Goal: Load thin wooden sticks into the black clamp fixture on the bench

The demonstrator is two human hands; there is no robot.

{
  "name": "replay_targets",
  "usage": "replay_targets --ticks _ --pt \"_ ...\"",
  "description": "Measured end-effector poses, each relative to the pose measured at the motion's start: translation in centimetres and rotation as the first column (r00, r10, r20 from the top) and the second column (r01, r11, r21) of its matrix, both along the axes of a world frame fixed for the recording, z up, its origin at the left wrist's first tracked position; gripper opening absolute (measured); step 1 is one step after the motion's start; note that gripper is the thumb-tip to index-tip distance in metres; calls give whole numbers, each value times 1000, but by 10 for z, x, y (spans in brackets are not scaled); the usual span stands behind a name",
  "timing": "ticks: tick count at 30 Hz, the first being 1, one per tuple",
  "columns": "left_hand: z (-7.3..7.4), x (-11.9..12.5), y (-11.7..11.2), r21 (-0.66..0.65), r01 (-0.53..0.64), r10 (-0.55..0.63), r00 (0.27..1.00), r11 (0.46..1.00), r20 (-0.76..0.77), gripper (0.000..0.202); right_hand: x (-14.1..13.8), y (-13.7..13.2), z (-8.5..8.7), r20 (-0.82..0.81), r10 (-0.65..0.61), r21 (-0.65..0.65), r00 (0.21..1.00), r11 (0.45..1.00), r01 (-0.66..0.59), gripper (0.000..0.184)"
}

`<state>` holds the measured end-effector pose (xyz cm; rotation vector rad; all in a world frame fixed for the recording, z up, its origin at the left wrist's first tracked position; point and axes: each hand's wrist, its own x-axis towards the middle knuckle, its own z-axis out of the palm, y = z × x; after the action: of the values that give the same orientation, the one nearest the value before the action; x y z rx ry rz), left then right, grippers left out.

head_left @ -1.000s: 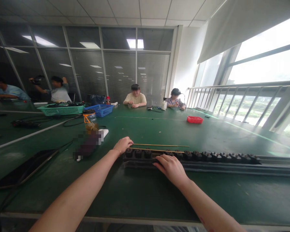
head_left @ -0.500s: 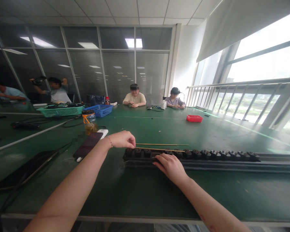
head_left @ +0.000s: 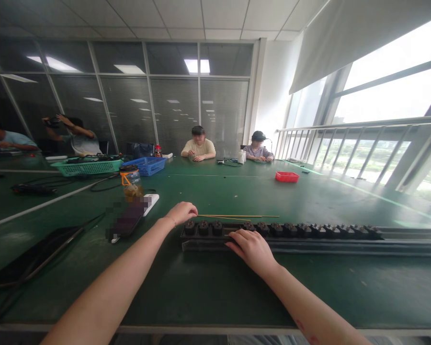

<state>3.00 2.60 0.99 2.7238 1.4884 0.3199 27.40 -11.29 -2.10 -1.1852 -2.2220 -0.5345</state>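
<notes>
My left hand (head_left: pixel 182 212) is closed in a pinch at the left end of a thin golden stick (head_left: pixel 226 218), just behind the black rail (head_left: pixel 208 247). Another thin golden stick (head_left: pixel 262 216) lies on the green table beyond the rail. Several round black parts with metal prongs (head_left: pixel 275 229) sit in a row along the rail. Over the row rests my right hand (head_left: pixel 251 244), its fingers curled across the top and its thumb at the near side, gripping the rail. What lies beneath those fingers is hidden.
To the left are a phone (head_left: pixel 129 220), a dark tablet (head_left: pixel 32 254) with a cable, and a bottle (head_left: pixel 131 184). Farther back stand a green basket (head_left: pixel 89 166), a blue basket (head_left: pixel 147 166) and a red tray (head_left: pixel 286 177). Several people sit around the table.
My left hand has shifted slightly left and back with the stick, which now lies off the rail's top and beside the other stick. The right hand stays on the rail.
</notes>
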Motion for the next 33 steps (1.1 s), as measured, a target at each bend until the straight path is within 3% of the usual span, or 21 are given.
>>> replay_targets --ticks 5,14,17,21,28,33 --pt "-25 3 7 72 -51 55 996 996 -67 20 -1 0 0 -6 2 -12 1000 1000 -2 25" --pt "-28 -6 -3 127 -62 75 993 990 -97 25 -3 -2 0 -7 -3 -34 1000 999 2 23" --pt "-30 -7 -12 157 -222 234 970 962 -64 29 -3 -3 0 0 -4 -42 1000 999 4 23" --pt "-33 -4 -20 69 -429 433 899 901 -60 32 -4 -4 0 8 -13 -58 1000 998 13 23" --pt "-35 4 -23 41 -395 397 916 918 -62 32 -7 -6 4 24 -78 -101 997 992 80 26" --pt "-37 2 -21 129 -355 365 929 926 -66 31 -12 -7 13 81 -130 -165 988 976 142 27"
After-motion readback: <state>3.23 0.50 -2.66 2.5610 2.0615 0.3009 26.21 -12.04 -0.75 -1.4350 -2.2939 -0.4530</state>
